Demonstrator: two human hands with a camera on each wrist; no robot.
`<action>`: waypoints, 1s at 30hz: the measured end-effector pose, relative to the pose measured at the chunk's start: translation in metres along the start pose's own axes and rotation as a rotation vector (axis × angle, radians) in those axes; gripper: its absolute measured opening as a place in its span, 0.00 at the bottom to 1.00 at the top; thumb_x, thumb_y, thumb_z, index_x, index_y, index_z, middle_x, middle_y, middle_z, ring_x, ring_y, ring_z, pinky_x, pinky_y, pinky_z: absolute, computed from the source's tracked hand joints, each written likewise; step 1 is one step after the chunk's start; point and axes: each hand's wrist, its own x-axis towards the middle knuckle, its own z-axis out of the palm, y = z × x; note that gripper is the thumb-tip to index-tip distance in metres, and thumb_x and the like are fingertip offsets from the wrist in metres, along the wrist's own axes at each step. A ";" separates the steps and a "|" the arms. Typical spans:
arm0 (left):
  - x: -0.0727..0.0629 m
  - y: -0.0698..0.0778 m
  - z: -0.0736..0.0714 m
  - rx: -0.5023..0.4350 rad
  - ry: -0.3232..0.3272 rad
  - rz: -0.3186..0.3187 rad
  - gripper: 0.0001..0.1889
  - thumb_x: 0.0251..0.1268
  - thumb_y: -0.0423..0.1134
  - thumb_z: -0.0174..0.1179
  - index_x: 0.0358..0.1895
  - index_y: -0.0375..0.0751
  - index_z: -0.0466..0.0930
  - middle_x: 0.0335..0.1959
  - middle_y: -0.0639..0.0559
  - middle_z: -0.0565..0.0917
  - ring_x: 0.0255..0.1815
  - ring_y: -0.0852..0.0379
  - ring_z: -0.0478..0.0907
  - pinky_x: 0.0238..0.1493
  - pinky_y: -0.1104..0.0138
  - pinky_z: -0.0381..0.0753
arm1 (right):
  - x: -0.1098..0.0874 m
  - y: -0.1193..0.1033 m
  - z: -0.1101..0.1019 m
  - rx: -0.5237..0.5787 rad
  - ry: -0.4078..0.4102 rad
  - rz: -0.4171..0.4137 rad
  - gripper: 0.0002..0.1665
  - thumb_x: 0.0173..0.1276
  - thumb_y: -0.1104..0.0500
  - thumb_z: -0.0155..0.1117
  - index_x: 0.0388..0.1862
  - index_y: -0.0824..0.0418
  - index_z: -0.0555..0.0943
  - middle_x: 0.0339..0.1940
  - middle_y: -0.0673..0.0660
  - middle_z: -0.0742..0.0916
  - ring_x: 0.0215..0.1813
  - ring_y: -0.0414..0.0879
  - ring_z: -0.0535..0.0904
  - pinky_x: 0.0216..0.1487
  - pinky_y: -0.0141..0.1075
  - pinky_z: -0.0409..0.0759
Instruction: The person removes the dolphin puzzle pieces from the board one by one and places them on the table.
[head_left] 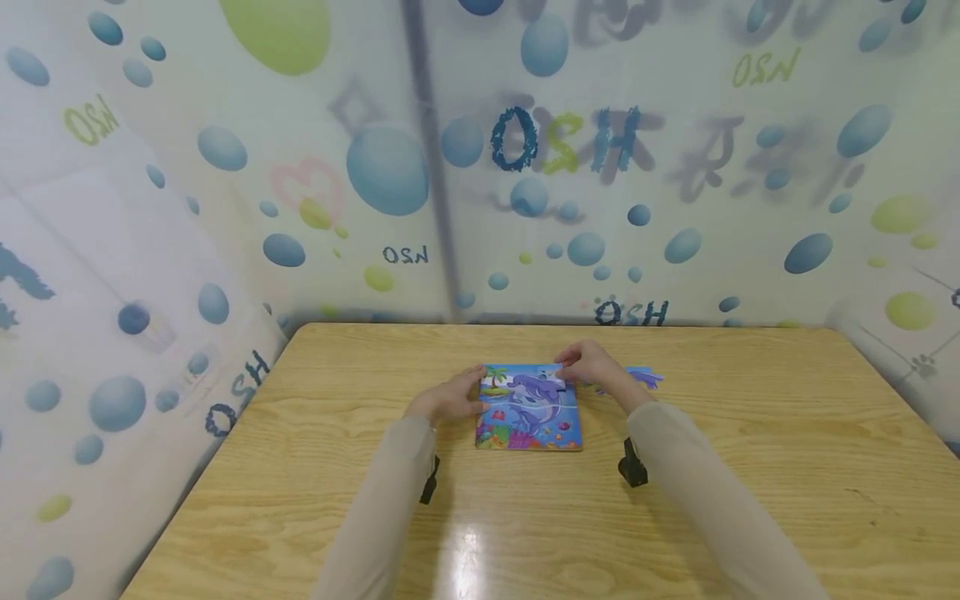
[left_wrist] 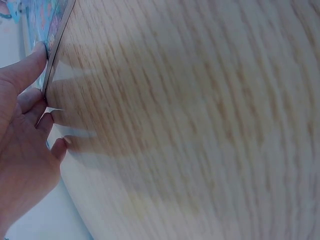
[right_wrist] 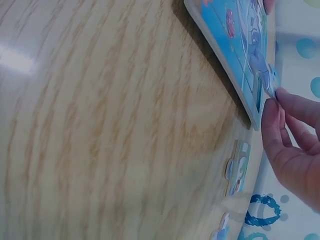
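Observation:
A square dolphin jigsaw puzzle [head_left: 525, 425] lies flat on the wooden table, with a palm tree, purple dolphins and coral on it. Along its left edge rests my left hand [head_left: 450, 396]; the left wrist view shows the thumb [left_wrist: 34, 65] on the rim and the other fingers loosely bent against the side. My right hand [head_left: 592, 367] is at the upper right corner. Between its thumb and finger it pinches a puzzle piece [right_wrist: 271, 82], tilted over an open gap in the picture. The piece's far side is hidden.
Loose puzzle pieces [head_left: 647, 377] lie on the table right of the puzzle, partly behind my right wrist. Two groups of pieces [right_wrist: 241, 167] show in the right wrist view. A patterned curtain [head_left: 480, 275] hangs behind the table's far edge [head_left: 712, 327].

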 end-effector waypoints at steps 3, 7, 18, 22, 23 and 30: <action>0.000 -0.001 0.000 0.001 -0.002 0.001 0.36 0.66 0.40 0.53 0.72 0.42 0.44 0.75 0.49 0.42 0.76 0.49 0.38 0.75 0.55 0.41 | 0.000 0.001 0.000 0.040 -0.012 -0.006 0.18 0.61 0.65 0.61 0.50 0.69 0.76 0.47 0.65 0.80 0.44 0.50 0.80 0.46 0.35 0.82; 0.000 -0.001 0.000 0.010 -0.002 0.002 0.36 0.66 0.41 0.52 0.72 0.42 0.44 0.75 0.50 0.43 0.76 0.49 0.38 0.75 0.55 0.41 | 0.000 0.003 -0.001 0.064 -0.039 -0.025 0.19 0.62 0.65 0.60 0.51 0.71 0.75 0.48 0.66 0.79 0.44 0.49 0.80 0.45 0.36 0.82; -0.001 0.003 -0.001 0.034 0.002 0.025 0.36 0.66 0.40 0.52 0.72 0.39 0.44 0.75 0.47 0.43 0.75 0.47 0.39 0.75 0.55 0.42 | -0.003 0.002 -0.004 0.111 -0.078 -0.018 0.20 0.64 0.65 0.57 0.54 0.72 0.73 0.49 0.67 0.80 0.42 0.47 0.81 0.47 0.38 0.82; 0.000 0.003 -0.001 0.064 0.011 0.035 0.36 0.66 0.40 0.52 0.72 0.37 0.45 0.75 0.45 0.44 0.75 0.47 0.40 0.75 0.55 0.42 | -0.002 0.004 -0.006 0.136 -0.087 -0.006 0.20 0.65 0.65 0.57 0.55 0.72 0.72 0.48 0.67 0.80 0.40 0.45 0.81 0.47 0.38 0.82; 0.000 0.003 -0.001 0.064 0.011 0.035 0.36 0.66 0.40 0.53 0.72 0.37 0.45 0.75 0.45 0.44 0.75 0.47 0.40 0.75 0.55 0.42 | -0.002 0.005 -0.007 0.139 -0.089 -0.004 0.21 0.65 0.65 0.56 0.55 0.72 0.72 0.48 0.67 0.79 0.40 0.45 0.81 0.47 0.38 0.82; 0.002 0.000 0.000 0.062 0.004 0.033 0.36 0.66 0.40 0.52 0.72 0.38 0.45 0.75 0.46 0.43 0.75 0.47 0.39 0.75 0.55 0.42 | -0.005 0.008 -0.013 0.153 -0.100 -0.015 0.23 0.65 0.64 0.56 0.57 0.73 0.70 0.48 0.65 0.79 0.39 0.43 0.81 0.48 0.39 0.82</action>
